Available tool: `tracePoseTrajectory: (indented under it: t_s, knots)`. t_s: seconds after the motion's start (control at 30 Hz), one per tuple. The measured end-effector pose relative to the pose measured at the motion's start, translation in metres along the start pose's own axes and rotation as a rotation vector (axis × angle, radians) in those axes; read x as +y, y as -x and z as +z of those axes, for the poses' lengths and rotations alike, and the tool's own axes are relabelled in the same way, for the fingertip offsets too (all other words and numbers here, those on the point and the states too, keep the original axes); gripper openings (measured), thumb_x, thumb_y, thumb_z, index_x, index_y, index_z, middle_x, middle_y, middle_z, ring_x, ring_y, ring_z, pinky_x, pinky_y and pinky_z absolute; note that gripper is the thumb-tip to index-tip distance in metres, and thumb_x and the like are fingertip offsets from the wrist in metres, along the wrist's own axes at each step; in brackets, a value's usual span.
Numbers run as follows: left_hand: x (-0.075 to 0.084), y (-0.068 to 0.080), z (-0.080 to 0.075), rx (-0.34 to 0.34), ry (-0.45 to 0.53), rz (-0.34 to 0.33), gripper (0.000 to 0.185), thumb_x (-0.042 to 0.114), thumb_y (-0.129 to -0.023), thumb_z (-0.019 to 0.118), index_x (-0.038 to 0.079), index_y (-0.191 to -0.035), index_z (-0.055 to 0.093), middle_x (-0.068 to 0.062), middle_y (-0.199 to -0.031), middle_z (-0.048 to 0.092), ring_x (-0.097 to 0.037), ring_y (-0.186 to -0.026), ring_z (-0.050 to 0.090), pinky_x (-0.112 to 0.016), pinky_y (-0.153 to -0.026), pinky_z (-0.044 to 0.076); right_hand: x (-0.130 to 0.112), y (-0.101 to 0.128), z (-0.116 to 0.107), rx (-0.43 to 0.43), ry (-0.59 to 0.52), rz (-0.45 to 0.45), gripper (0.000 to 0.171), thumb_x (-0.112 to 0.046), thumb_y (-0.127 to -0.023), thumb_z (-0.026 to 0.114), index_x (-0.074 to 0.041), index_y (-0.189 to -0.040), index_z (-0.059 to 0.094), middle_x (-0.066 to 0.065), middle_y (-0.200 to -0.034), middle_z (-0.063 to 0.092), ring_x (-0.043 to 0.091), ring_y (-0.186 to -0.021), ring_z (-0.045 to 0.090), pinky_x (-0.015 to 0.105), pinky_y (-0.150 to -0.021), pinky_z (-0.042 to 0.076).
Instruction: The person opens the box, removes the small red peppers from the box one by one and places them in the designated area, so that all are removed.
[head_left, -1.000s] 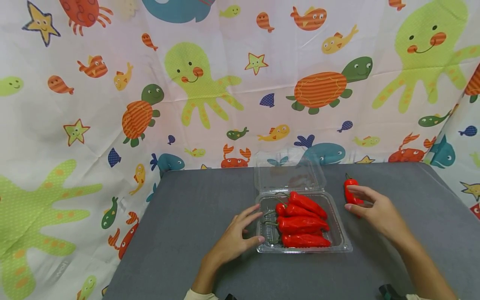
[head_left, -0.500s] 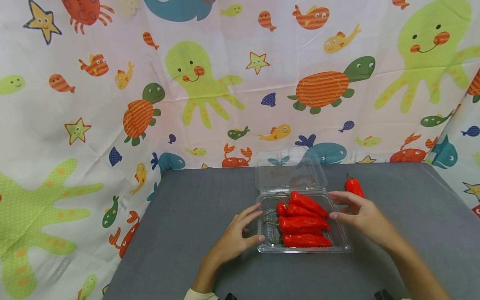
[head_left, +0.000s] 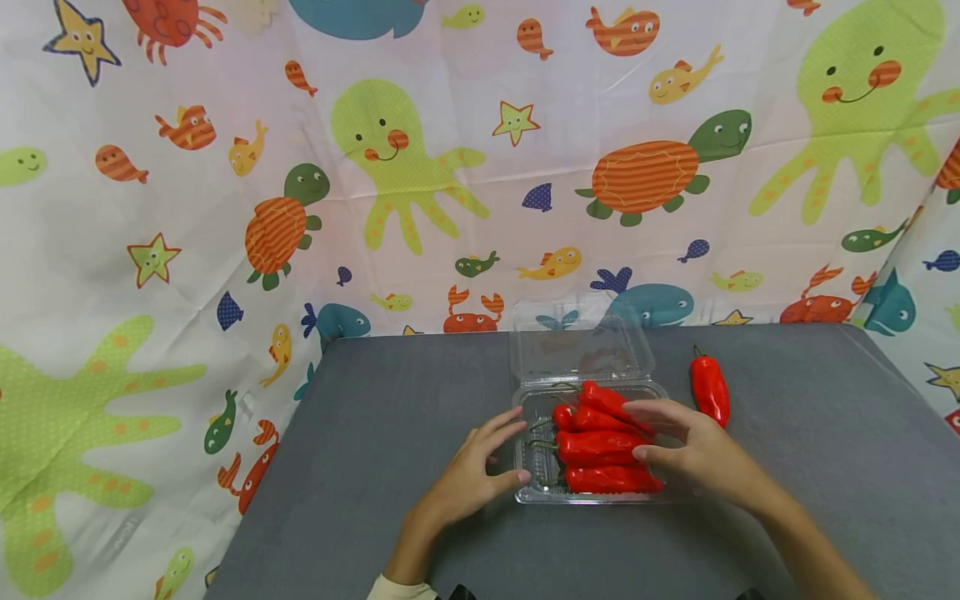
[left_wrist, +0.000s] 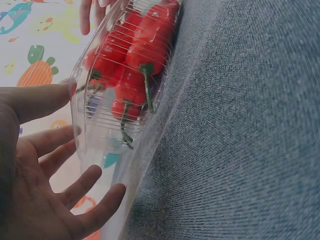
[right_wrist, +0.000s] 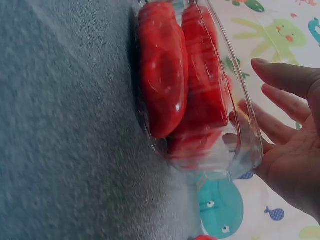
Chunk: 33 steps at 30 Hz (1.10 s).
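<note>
While the left hand (head_left: 467, 481) rests on the grey surface (head_left: 390, 433) at the left wall of the clear clamshell box (head_left: 534, 492), its fingers are spread and relaxed, the thumb tip just beside the box's near-left corner; grip loose, holding nothing. Left wrist view confirms: fingers (left_wrist: 80, 185) splayed along the box's side, close to the plastic, contact not certain.

Right hand (head_left: 693, 454) hovers over the right part of the box, fingers extended above the red peppers (head_left: 600, 450) packed inside. Grip is unclenched; nothing is pinched or held. Right wrist view shows straight fingers (right_wrist: 285, 80) alongside the box's rim, the peppers pressed against the clear wall.

Box sits mid-surface, lid (head_left: 577, 350) hinged up at the far side. Peppers lie crosswise in it, green stems to the left.

One single red pepper (head_left: 709, 388) lies on the surface just right of the box, apart from both hands.

Sea-creature print curtain (head_left: 225, 167) hangs behind and at both sides.
</note>
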<state>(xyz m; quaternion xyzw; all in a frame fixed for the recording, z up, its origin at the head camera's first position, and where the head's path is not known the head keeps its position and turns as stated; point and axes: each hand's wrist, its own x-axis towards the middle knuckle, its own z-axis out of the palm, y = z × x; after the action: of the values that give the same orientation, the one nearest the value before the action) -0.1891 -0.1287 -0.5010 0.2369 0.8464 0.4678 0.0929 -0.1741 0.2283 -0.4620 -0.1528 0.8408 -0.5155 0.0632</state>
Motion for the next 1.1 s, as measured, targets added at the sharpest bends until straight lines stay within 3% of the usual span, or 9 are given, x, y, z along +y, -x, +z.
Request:
tracePoseTrajectory:
  t_s: [0.47, 0.63, 0.87, 1.1]
  knots:
    - [-0.002, 0.000, 0.000, -0.009, -0.010, 0.011, 0.069, 0.034, -0.097, 0.077, 0.018, -0.159, 0.052, 0.011, -0.171, 0.034, -0.022, -0.140, 0.042, -0.046, -0.107, 0.053, -0.002, -0.002, 0.013, -0.014, 0.125, 0.014, 0.057, -0.026, -0.091, 0.085, -0.013, -0.143, 0.064, 0.014, -0.142, 0.065, 0.037, -0.126, 0.060, 0.057, -0.099, 0.058]
    - [-0.001, 0.000, -0.001, -0.013, 0.004, -0.005, 0.069, 0.033, -0.097, 0.077, 0.018, -0.159, 0.051, 0.014, -0.171, 0.033, -0.021, -0.141, 0.041, -0.048, -0.109, 0.051, 0.000, -0.003, 0.015, -0.028, 0.144, 0.009, 0.055, -0.024, -0.090, 0.085, -0.012, -0.141, 0.066, 0.014, -0.138, 0.068, 0.035, -0.122, 0.063, 0.051, -0.094, 0.060]
    - [0.001, 0.001, 0.000, -0.013, 0.009, -0.017, 0.070, 0.035, -0.096, 0.077, 0.018, -0.159, 0.051, 0.015, -0.171, 0.032, -0.021, -0.141, 0.040, -0.052, -0.111, 0.050, 0.003, -0.005, 0.018, -0.047, 0.155, 0.014, 0.053, -0.021, -0.089, 0.086, -0.010, -0.138, 0.067, 0.012, -0.131, 0.072, 0.028, -0.113, 0.067, 0.034, -0.088, 0.061]
    - [0.002, 0.001, -0.001, -0.013, 0.013, -0.016, 0.069, 0.033, -0.097, 0.077, 0.020, -0.159, 0.051, 0.014, -0.171, 0.032, -0.021, -0.141, 0.040, -0.050, -0.110, 0.050, 0.003, -0.004, 0.018, -0.046, 0.167, 0.007, 0.054, -0.019, -0.088, 0.087, -0.008, -0.138, 0.068, 0.010, -0.126, 0.075, 0.024, -0.108, 0.069, 0.032, -0.085, 0.062]
